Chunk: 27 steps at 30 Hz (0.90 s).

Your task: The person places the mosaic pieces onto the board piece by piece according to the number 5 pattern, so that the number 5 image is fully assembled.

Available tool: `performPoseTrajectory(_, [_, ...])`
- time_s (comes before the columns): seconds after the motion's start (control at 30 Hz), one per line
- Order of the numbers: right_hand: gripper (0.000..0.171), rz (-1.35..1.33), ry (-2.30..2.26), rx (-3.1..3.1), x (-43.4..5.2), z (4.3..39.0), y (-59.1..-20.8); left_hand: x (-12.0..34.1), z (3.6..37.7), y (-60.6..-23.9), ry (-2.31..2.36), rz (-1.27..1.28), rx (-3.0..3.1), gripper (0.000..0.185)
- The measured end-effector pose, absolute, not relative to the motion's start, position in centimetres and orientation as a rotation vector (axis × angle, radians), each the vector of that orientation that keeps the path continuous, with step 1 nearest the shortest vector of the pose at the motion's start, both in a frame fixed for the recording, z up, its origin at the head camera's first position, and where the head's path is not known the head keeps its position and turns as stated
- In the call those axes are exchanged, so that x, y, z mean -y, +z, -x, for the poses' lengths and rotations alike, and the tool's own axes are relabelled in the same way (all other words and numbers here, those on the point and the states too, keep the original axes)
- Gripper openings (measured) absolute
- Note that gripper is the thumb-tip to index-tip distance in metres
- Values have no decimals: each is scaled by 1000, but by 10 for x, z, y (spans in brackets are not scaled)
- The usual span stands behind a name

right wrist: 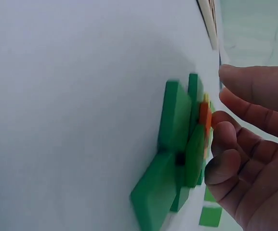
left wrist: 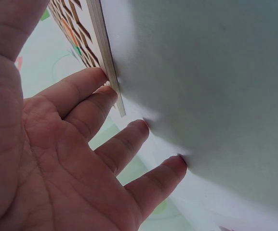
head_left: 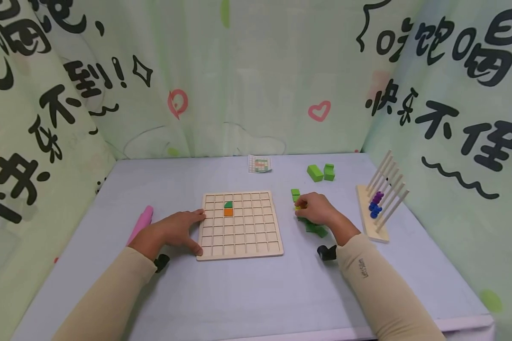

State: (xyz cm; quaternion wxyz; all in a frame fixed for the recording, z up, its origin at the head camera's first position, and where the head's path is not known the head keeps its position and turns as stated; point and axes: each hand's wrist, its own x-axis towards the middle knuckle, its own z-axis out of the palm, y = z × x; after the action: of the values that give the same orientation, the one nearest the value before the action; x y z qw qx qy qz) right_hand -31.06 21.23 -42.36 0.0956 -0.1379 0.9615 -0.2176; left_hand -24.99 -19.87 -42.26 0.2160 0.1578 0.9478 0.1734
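A wooden grid board lies flat on the table, with a green tile and an orange tile side by side in its cells. At its left edge rests my left hand, fingers spread and fingertips against the rim. My right hand is over a row of tiles to the right of the board, its fingertips close to a yellow tile. In the right wrist view its fingers are bent beside dark green tiles and an orange tile, with nothing visible between thumb and forefinger.
A wooden peg stand with purple and blue beads stands at the right. Light green blocks and a printed grid card lie toward the back. A pink object lies beyond my left wrist.
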Motion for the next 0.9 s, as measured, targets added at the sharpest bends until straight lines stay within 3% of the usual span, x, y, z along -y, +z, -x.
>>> performPoseTrajectory(0.6, [32, 280, -564, -2855, -220, 307, -426, 201, 250, -426, 482, -433, -2630, 110])
performPoseTrajectory(0.9, [21, 255, -633, -2847, -226, 305, -424, 199, 251, -425, 474, -432, -2632, 110])
